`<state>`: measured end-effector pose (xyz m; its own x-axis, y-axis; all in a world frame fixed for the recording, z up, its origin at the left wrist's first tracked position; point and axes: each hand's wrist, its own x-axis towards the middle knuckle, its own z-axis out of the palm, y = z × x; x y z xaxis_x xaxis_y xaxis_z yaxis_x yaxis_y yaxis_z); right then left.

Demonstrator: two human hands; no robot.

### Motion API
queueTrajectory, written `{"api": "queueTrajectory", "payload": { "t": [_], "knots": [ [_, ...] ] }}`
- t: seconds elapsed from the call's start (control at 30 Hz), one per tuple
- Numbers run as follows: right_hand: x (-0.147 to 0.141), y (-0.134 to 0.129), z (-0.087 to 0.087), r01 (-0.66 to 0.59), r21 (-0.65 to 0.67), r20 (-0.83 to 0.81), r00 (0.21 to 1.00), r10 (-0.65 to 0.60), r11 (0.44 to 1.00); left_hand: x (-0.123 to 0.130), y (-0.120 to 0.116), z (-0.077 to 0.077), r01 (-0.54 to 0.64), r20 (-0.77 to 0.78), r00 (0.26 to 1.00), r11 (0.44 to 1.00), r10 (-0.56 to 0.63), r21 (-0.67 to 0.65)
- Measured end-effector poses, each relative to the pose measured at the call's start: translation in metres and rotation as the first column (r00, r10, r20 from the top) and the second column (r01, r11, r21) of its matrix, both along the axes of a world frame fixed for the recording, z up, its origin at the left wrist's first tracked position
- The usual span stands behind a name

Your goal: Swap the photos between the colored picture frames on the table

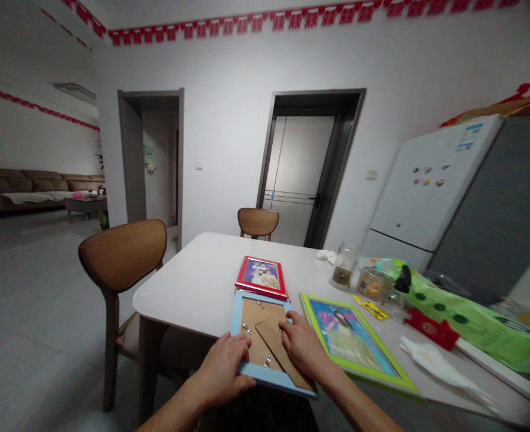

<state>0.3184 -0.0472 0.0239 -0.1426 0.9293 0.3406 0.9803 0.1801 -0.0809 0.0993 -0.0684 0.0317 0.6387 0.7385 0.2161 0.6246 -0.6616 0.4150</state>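
Note:
A light blue picture frame (269, 376) lies back side up at the near edge of the white table, showing a brown backing board (256, 312) with metal clips and a flat stand strip. My left hand (229, 366) grips its left near corner, thumb at the near edge and fingers on top. My right hand (303, 345) rests on the right side, its fingers curled at the board's right edge by a clip; what they pinch, if anything, is hidden. Just beyond is a red frame (261, 276) with a photo. To the right lies a green frame (346, 336) with a photo.
On the table (184, 282), a glass jar (343, 267), a lidded container (373, 282), a yellow packet (373, 309), a red item (431, 329), white tissue (445, 369) and a green bag (476, 324) stand or lie at the right. Wooden chairs (128, 255) are at the left and far side.

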Motion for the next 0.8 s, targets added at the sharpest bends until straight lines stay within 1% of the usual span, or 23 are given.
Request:
{"api": "queueTrajectory", "payload": {
  "t": [0.27,0.4,0.6,0.8],
  "knots": [
    [0.008,0.012,-0.002,-0.06,-0.028,0.028,0.998,0.061,0.998,-0.001,0.0,-0.001,-0.005,-0.012,1.0,1.0,0.005,0.005],
    [0.011,0.015,-0.005,-0.03,-0.032,-0.03,0.999,0.03,0.999,-0.001,-0.001,0.0,-0.012,-0.005,1.0,1.0,0.012,0.009],
    [0.017,0.012,-0.009,0.011,-0.034,-0.109,0.994,-0.015,0.999,0.001,-0.003,0.005,-0.008,-0.009,1.0,1.0,0.008,0.01],
    [0.017,0.006,-0.002,-0.091,-0.026,-0.082,0.993,0.088,0.996,0.001,-0.004,0.005,-0.03,-0.057,0.998,0.999,0.029,-0.015]
  ]
}}
